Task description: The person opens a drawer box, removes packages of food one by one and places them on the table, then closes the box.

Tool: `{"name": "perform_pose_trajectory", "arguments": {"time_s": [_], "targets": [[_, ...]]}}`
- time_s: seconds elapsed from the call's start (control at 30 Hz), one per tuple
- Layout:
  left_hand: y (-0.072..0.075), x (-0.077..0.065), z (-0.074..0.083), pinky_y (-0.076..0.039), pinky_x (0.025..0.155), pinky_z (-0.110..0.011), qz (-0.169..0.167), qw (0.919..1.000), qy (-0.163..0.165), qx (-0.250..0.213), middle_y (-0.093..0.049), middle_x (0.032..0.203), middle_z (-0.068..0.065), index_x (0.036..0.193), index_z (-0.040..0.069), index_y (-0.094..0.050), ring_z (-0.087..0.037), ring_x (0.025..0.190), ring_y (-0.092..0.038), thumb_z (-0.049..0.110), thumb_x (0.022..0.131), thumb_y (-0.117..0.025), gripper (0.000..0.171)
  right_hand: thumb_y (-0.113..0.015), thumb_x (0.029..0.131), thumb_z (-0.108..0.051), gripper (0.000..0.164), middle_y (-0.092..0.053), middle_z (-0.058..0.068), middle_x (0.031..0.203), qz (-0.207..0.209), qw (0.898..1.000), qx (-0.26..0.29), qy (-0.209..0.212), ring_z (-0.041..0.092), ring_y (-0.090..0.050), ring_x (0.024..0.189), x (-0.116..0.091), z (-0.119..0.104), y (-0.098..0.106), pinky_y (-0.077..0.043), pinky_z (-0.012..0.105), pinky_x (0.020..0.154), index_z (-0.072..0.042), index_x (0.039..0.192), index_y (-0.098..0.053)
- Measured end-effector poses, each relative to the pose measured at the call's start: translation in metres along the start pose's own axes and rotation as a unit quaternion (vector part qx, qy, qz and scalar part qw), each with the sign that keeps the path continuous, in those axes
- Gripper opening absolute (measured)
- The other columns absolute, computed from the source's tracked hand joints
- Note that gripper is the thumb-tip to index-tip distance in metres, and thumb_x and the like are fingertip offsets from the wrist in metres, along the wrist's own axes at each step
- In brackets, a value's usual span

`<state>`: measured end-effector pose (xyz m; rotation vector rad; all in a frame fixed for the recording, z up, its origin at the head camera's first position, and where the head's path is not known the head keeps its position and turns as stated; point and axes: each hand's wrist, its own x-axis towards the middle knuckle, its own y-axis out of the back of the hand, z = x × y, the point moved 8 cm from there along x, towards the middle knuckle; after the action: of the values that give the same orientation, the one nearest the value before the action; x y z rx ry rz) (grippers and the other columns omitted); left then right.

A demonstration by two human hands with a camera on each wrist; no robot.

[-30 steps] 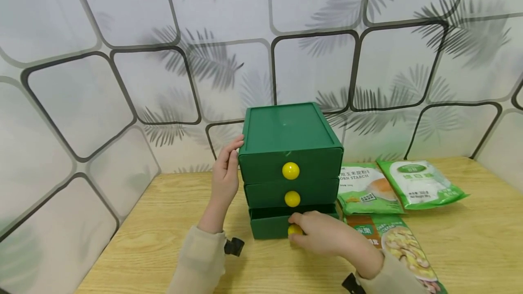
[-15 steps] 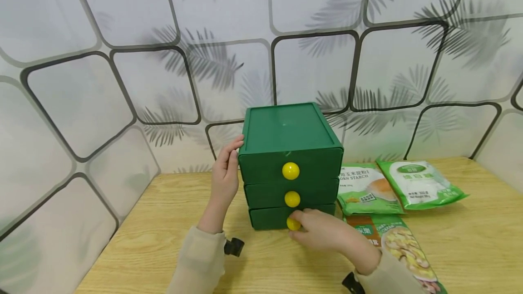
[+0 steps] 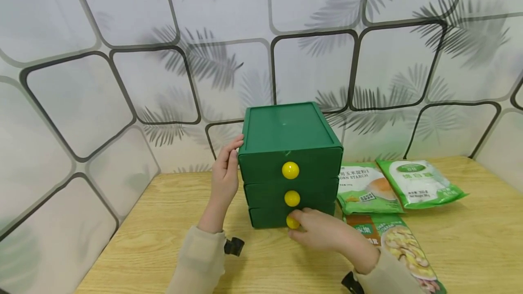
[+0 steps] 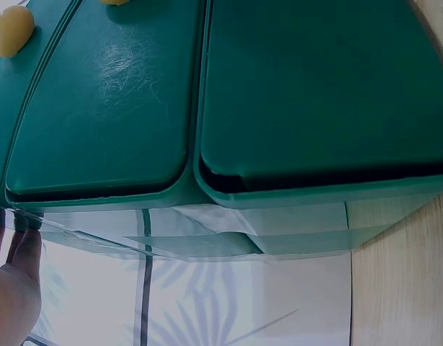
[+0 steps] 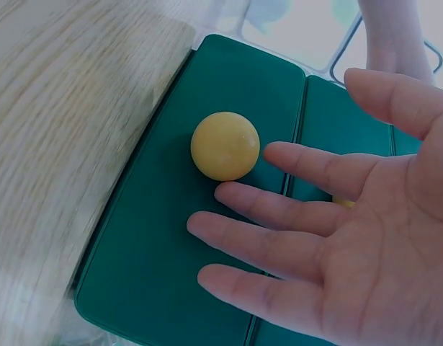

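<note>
A green cabinet (image 3: 288, 126) has three stacked drawers, each with a round yellow knob. In the head view its bottom drawer (image 3: 267, 218) is in line with those above. My right hand (image 3: 320, 232) is at the bottom knob (image 3: 293, 222), fingers fairly straight. The right wrist view has the spread fingers (image 5: 271, 245) close to the yellow knob (image 5: 225, 146), not wrapped round it; whether a fingertip touches is hard to tell. On the cabinet's left side rests my left hand (image 3: 224, 180), fingers extended. Part of that hand (image 4: 16, 288) appears at the left wrist view's edge.
To the right lie a corn starch bag (image 3: 367, 189) and another green-and-white bag (image 3: 422, 185). A food packet with a dish pictured on it (image 3: 408, 248) lies nearer, partly behind my right forearm. Patterned wall covering stands behind the wooden table (image 3: 155, 239).
The bottom drawer stood partly out a second ago and has slid back into the cabinet, my right hand moving slightly with it. My left hand has stayed on the cabinet's side.
</note>
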<state>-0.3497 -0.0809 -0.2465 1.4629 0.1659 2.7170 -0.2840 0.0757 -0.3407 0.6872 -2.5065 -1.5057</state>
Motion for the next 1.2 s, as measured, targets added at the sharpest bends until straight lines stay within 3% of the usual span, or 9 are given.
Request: {"name": "perform_pose_trajectory", "arguments": {"time_s": [0.43,0.63,0.97,1.2], "targets": [[0.000,0.000,-0.001,-0.031,0.098,-0.034,-0.001,1.0000,0.009,0.002,-0.046,0.127,-0.015,0.114,-0.005,-0.051,-0.021,0.121,-0.038,0.001,0.096,-0.032,0.026,-0.055,0.088,-0.030,0.042,-0.052,0.016,0.115,-0.001,1.000,-0.018,-0.003,0.030,-0.048,0.106,-0.004,-0.003,-0.002,-0.041,0.044,0.085,-0.002,0.120,-0.052],[0.000,0.000,0.000,-0.031,0.098,-0.034,-0.002,1.0000,0.003,0.000,-0.046,0.128,-0.015,0.113,-0.005,-0.051,-0.021,0.121,-0.038,0.001,0.096,-0.033,0.026,-0.056,0.087,-0.032,0.046,-0.052,0.013,0.116,0.022,0.998,-0.043,0.032,0.029,-0.050,0.104,-0.011,-0.016,0.003,-0.043,0.043,0.083,-0.001,0.121,-0.051],[0.001,-0.001,0.000,-0.032,0.097,-0.035,0.000,0.9999,0.007,0.013,-0.046,0.127,-0.015,0.114,-0.004,-0.052,-0.020,0.120,-0.038,0.002,0.096,-0.034,0.026,-0.058,0.086,-0.027,0.039,-0.056,0.010,0.111,0.112,0.983,-0.101,0.104,0.025,-0.053,0.099,-0.024,-0.040,0.019,-0.046,0.039,0.078,-0.001,0.114,-0.056],[0.001,0.000,0.001,-0.033,0.096,-0.038,-0.001,0.9998,0.002,0.018,-0.046,0.127,-0.015,0.114,-0.004,-0.052,-0.022,0.120,-0.039,0.001,0.096,-0.034,0.026,-0.059,0.084,-0.023,0.031,-0.059,0.007,0.105,0.187,0.969,-0.102,0.124,0.021,-0.056,0.094,-0.031,-0.046,0.029,-0.048,0.035,0.075,-0.004,0.108,-0.060]]}}
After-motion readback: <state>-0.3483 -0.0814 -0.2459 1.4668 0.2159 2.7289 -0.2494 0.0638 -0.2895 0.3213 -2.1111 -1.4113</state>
